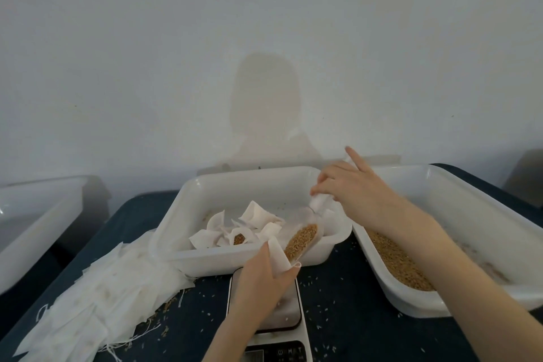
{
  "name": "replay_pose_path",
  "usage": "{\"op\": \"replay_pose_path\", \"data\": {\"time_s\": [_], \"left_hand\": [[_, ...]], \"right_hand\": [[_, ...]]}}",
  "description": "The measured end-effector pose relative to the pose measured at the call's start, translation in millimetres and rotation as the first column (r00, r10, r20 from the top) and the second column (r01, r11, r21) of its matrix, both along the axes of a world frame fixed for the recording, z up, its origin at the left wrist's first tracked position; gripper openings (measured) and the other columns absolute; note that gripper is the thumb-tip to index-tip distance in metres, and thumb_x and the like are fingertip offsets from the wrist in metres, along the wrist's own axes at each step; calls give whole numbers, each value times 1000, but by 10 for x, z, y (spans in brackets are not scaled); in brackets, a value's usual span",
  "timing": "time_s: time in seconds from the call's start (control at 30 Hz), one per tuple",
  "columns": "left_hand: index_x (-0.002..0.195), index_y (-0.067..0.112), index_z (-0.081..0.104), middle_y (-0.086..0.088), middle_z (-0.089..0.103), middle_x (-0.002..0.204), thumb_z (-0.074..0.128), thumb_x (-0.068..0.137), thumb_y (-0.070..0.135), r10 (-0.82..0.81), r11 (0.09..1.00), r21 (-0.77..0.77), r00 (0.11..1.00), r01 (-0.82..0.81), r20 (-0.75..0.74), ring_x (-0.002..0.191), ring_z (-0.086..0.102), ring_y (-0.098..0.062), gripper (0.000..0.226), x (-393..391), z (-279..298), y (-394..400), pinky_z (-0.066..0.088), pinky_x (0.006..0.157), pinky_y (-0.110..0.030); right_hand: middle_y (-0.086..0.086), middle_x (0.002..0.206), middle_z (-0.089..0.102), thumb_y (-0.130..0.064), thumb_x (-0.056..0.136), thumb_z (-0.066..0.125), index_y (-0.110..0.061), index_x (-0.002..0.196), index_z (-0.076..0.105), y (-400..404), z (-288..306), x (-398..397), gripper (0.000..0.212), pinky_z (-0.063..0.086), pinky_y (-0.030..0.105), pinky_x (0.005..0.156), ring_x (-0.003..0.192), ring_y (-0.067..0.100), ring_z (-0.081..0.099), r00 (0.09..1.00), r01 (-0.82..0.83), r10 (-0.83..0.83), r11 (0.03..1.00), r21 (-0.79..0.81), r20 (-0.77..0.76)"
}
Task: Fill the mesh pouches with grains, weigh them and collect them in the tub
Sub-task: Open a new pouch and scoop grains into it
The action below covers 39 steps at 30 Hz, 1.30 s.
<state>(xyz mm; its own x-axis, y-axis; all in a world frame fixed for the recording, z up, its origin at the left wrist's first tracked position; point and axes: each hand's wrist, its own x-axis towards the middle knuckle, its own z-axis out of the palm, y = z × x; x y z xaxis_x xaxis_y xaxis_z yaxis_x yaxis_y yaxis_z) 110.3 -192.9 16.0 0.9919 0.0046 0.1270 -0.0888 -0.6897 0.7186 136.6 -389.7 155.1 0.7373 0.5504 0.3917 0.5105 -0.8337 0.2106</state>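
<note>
Holding an open pouch (282, 256) pinched in left hand (264, 276) over scale (274, 317), right hand (349, 185) gripping scoop (302, 236) of grains, middle tub (188, 203) with filled pouches, right tub (458, 197) with grain, empty pouches (97, 294) piled on tabletop (352, 317).

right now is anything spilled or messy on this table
Yes. Loose grains are scattered over the dark table around the scale, with more under the edge of the empty pouch pile. The pile itself is fanned out untidily, its strings trailing.
</note>
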Motion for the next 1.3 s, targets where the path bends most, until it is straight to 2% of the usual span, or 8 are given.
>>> {"op": "replay_pose_path", "data": {"time_s": [0.2, 0.3, 0.43, 0.6, 0.77, 0.97, 1.1, 1.3], "left_hand": [[81, 30, 45, 13, 55, 74, 70, 76, 50, 113, 981, -163, 992, -103, 52, 65, 54, 3, 33, 32, -59, -37, 38, 52, -6], [89, 32, 41, 19, 50, 80, 67, 75, 55, 146, 979, -151, 989, -139, 34, 72, 51, 6, 37, 35, -54, -21, 37, 52, -9], [110, 33, 34, 24, 47, 90, 63, 76, 59, 129, 983, -137, 991, -122, 46, 80, 47, 8, 52, 30, -56, 25, 35, 60, -8], [116, 26, 44, 21, 52, 92, 63, 80, 52, 72, 990, -128, 996, -64, 60, 85, 52, 2, 48, 50, -11, 51, 40, 65, -15], [113, 25, 46, 14, 55, 93, 61, 85, 45, 27, 989, -144, 997, -15, 77, 85, 52, 0, 37, 50, 32, 16, 37, 66, -12], [100, 28, 46, 14, 54, 92, 62, 87, 39, -28, 986, -161, 999, 35, 46, 81, 51, 3, 23, 25, 26, 2, 36, 63, -8], [97, 21, 53, 11, 56, 82, 63, 89, 31, -111, 992, -52, 993, 113, 45, 71, 52, 11, 16, 51, -31, 39, 39, 64, -4], [105, 34, 57, 15, 55, 109, 60, 87, 39, -163, 916, 380, 985, 132, 50, 102, 47, -3, 19, 89, -177, 311, 35, 96, -21]], "right_hand": [[-1, 119, 53, 9, 82, 37, -24, 119, 62, 372, 169, -137, 55, -23, 48, 110, 130, 16, 38, 979, 37, 6, 978, -204, 206], [-8, 95, 64, 4, 73, 55, -31, 91, 72, 441, 166, -189, 43, 26, 54, 113, 110, 10, 59, 928, 35, 67, 964, -264, 366], [0, 87, 66, 12, 61, 61, -23, 86, 75, 285, 88, -110, 46, 28, 56, 110, 100, 19, 64, 907, -36, 103, 985, -169, 409], [-11, 123, 54, 4, 86, 50, -37, 128, 56, -88, -44, 14, 59, 3, 37, 117, 124, 13, 44, 990, 104, -94, 989, -102, 102], [-16, 118, 56, -9, 93, 50, -38, 125, 58, -618, -265, 39, 43, 28, 22, 88, 113, 10, 51, 972, 188, -166, 975, 123, -166], [-13, 105, 55, -11, 92, 55, -29, 124, 61, -1355, -591, -16, 37, 41, 28, 75, 98, 14, 55, 868, 481, -403, 829, 285, -291], [-5, 103, 56, -9, 91, 54, -24, 119, 62, -1637, -842, -30, 33, 50, 32, 81, 94, 17, 56, 724, 665, -575, 729, 162, -381], [-8, 88, 59, -32, 95, 50, -27, 98, 62, -1659, -1130, -16, 13, 49, 26, 71, 81, 12, 58, 599, 728, -667, 684, -45, -442]]}}
